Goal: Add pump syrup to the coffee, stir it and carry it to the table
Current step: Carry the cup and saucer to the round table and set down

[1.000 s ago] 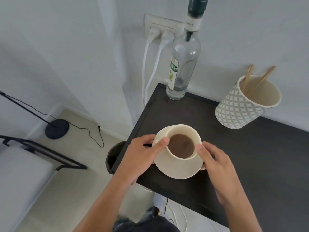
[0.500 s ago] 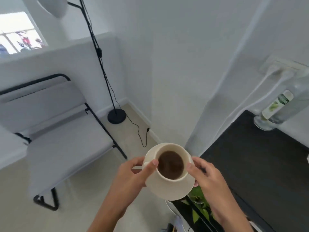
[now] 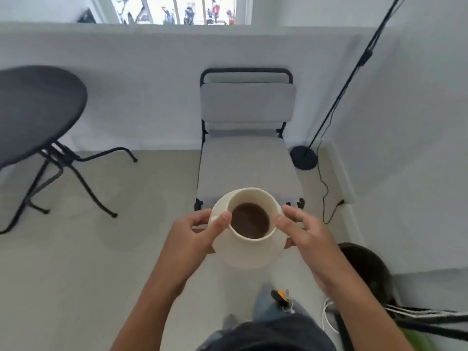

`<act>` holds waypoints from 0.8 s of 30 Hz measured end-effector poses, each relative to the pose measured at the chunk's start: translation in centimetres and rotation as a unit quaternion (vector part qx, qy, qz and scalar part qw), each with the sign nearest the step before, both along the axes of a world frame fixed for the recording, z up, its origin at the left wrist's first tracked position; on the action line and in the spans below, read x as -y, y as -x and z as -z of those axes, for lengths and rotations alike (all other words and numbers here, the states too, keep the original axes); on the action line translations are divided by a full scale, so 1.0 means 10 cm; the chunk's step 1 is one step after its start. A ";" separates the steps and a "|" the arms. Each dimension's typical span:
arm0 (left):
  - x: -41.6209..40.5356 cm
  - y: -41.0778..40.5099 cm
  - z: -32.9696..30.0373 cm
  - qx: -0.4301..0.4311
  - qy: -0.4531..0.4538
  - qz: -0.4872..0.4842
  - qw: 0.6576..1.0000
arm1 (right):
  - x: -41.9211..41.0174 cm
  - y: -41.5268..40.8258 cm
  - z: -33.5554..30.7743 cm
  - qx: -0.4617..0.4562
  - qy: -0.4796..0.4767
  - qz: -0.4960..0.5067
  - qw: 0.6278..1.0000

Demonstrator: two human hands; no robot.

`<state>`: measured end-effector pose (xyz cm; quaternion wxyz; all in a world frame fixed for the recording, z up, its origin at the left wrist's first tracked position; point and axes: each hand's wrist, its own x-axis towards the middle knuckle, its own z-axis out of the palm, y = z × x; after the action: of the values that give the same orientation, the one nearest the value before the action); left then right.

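A cream cup [image 3: 253,239] with dark coffee [image 3: 250,220] in it rests on a cream saucer [image 3: 249,259], held in the air over the floor. My left hand [image 3: 195,234] grips the saucer's left edge, thumb against the cup's rim. My right hand [image 3: 306,231] grips the saucer's right edge, its thumb also on the cup. A round black table [image 3: 38,110] on thin black legs stands at the far left. The syrup bottle and the stirrers are out of view.
A grey padded chair [image 3: 247,148] with a black frame stands straight ahead against the low white wall. A black floor lamp's base [image 3: 303,157] and cable sit to its right. A dark round bin [image 3: 367,269] is at the lower right.
The cup and saucer came off the dark counter, and the view swung left; the counter, bottle and stirrer cup dropped out of sight, and the chair and round table came into view.
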<state>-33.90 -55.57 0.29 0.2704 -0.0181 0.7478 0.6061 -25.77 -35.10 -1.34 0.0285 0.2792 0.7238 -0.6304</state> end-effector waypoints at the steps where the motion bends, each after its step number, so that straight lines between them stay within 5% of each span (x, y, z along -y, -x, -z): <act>1: 0.20 0.11 0.05 0.002 0.002 -0.024 1.000 | 0.13 0.22 0.07 0.003 0.000 -0.020 1.000; 13: 1.82 1.82 0.46 0.002 0.040 -0.271 0.962 | 1.67 3.01 0.43 0.012 0.047 -0.247 0.968; 24: 3.01 3.18 0.70 0.024 0.027 -0.410 0.911 | 3.11 4.92 0.56 0.039 0.025 -0.348 0.937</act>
<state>-65.72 -85.71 -6.67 0.0151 -0.3448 0.6840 0.6427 -75.01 -66.19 -6.92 0.2809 0.0337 0.7579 -0.5879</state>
